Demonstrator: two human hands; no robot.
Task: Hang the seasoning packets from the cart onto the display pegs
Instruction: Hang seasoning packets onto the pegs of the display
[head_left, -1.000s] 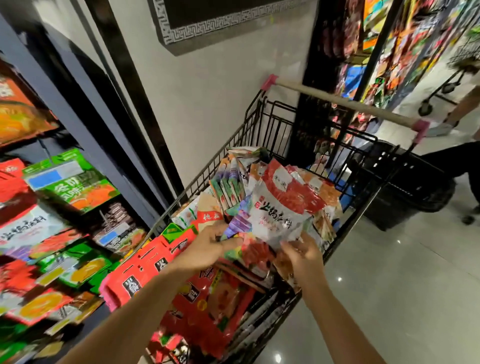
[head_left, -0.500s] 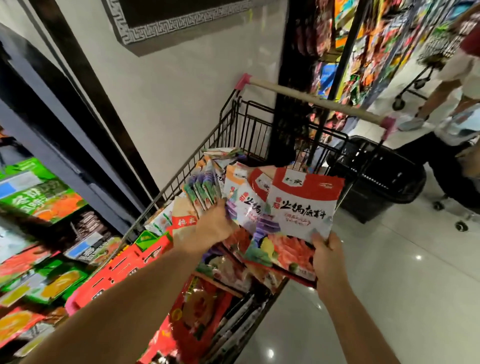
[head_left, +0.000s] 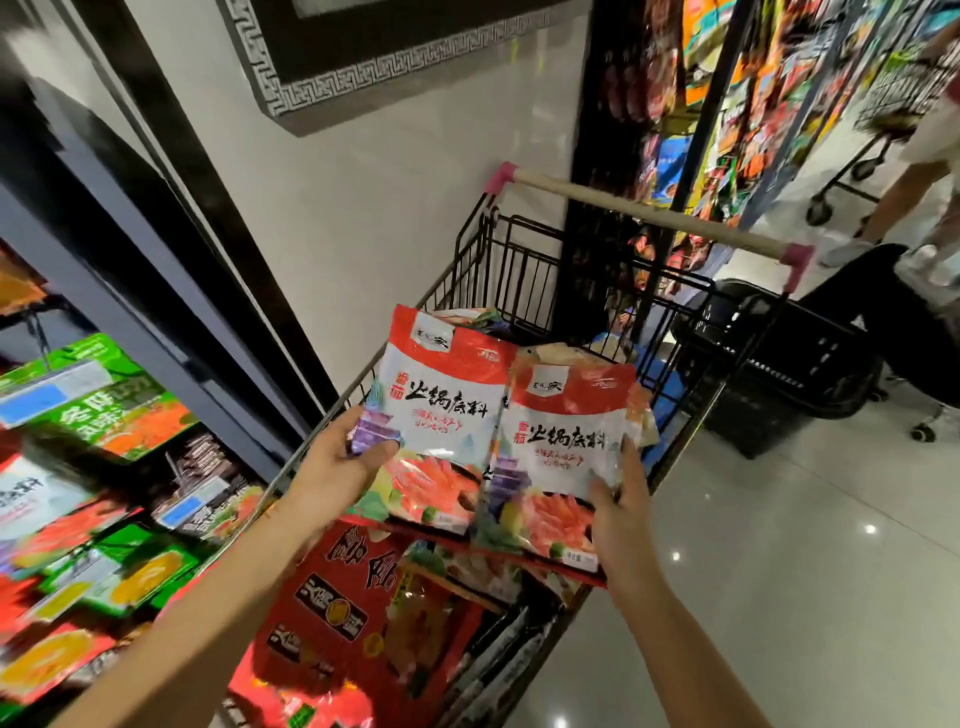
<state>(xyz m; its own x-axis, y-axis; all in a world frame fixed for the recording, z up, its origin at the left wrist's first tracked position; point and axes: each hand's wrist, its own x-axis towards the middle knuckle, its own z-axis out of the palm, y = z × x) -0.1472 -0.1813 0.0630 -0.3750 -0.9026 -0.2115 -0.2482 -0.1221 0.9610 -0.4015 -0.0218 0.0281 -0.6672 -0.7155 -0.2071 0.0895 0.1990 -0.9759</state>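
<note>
Over the cart (head_left: 519, 270), left hand (head_left: 337, 462) and right hand (head_left: 618, 514) outstretched, each tight around a seasoning packet (head_left: 441, 410).

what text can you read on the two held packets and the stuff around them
"番茄 火锅底料": left packet.
"番茄 火锅底料": right packet.
Small red lines and top logos on both: too small to read.
Lettering on green shelf packets and red cart packets: too blurred to read.
</note>
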